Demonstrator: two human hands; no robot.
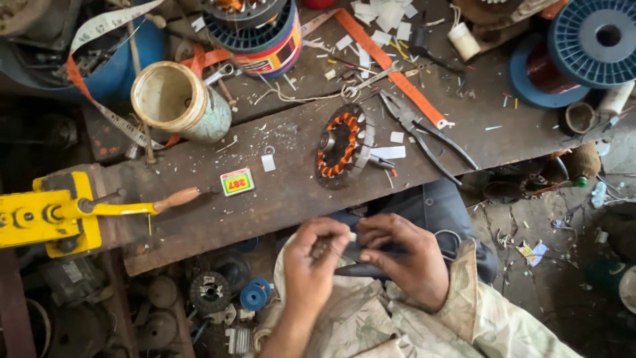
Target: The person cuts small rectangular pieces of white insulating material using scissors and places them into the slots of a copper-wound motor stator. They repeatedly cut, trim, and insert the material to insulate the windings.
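- Left hand [311, 265]: raised below the near edge of the worktop [278, 192], fingers curled inward. The grip is narrow, thumb and fingertips pinched on a small pale piece [352, 236] at the point where the two hands meet.
- Right hand [404, 255]: just beside the left hand, fingers bent. Its fingertips meet the same small pale piece from the other side; whether they clamp it or only touch it cannot be told.
- Small pale piece: it sits between the fingertips of both hands, off the worktop, over the person's lap. Its exact shape is too small to make out.
- Stator [341, 144]: a round part with orange copper windings lies on the worktop, beyond the hands and well apart from them.
- Pliers [430, 136]: dark-handled, lying open on the worktop just right of the stator.
- White tin [179, 99]: an open, empty can tipped on its side at the left rear of the worktop.
- Yellow hand tool [53, 212]: mounted at the left end of the worktop, its wooden-tipped crank handle pointing right.
- Small printed box [237, 181]: flat on the worktop between the crank handle and the stator.
- Blue wire spool [593, 40]: at the far right rear.
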